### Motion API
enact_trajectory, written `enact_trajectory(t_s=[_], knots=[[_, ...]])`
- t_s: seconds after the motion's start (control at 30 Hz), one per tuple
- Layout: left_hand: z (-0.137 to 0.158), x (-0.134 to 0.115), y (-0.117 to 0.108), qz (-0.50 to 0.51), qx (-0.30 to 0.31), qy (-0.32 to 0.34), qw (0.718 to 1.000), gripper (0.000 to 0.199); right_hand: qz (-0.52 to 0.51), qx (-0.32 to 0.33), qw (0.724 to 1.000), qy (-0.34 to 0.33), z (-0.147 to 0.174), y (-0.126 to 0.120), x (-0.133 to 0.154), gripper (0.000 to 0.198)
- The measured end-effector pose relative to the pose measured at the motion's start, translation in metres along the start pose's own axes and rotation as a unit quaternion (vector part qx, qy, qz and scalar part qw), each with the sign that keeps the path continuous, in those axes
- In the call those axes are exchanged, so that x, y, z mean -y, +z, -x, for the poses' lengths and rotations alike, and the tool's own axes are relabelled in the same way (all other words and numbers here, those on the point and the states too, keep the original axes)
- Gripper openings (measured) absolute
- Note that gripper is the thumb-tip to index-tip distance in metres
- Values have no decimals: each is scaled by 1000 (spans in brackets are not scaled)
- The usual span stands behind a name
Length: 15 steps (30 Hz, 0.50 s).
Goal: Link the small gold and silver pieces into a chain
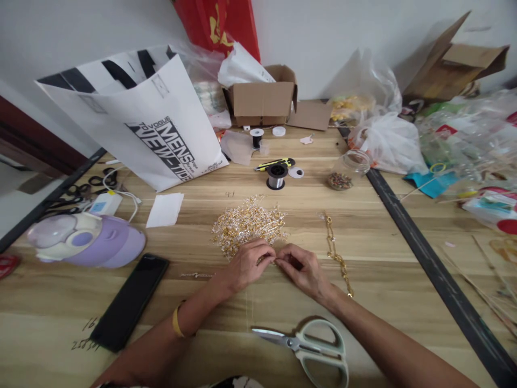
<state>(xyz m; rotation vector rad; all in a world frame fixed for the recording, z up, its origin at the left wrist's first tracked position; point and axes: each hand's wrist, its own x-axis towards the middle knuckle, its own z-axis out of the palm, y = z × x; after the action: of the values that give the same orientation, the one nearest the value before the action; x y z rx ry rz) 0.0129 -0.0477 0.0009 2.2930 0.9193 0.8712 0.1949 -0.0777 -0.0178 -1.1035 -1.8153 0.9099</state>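
Observation:
My left hand [251, 262] and my right hand [298, 266] meet fingertip to fingertip in the middle of the table, both closed in a pinch. What lies between the fingers is too small to name. Just beyond them spreads a pile of small gold and silver jewelry findings [246, 223]. A gold chain [332, 245] lies to the right of my right hand. Beside my left wrist is a short silver chain [196, 275]. Scissors with pale handles [301, 345] rest nearer to me, blades pointing left.
A black phone [129, 302] and a purple and cream device [92, 240] are at the left. Behind the pile stand a wire spool [277, 177], a yellow-black cutter [274, 164] and a bead jar [343, 175]. A white paper bag [141, 118] and cardboard box [262, 99] stand farther back.

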Motion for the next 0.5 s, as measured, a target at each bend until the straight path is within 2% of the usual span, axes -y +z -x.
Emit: enact_trajectory(t_s=[0.13,0.5], knots=[[1,0,-1,-28,20,-3,999,12,17,-1,1000,-10,-1,-1,1,7],[-1,-13,-14,-105,97,-20,990,14,50,11,995,-90,-1,1,1,15]])
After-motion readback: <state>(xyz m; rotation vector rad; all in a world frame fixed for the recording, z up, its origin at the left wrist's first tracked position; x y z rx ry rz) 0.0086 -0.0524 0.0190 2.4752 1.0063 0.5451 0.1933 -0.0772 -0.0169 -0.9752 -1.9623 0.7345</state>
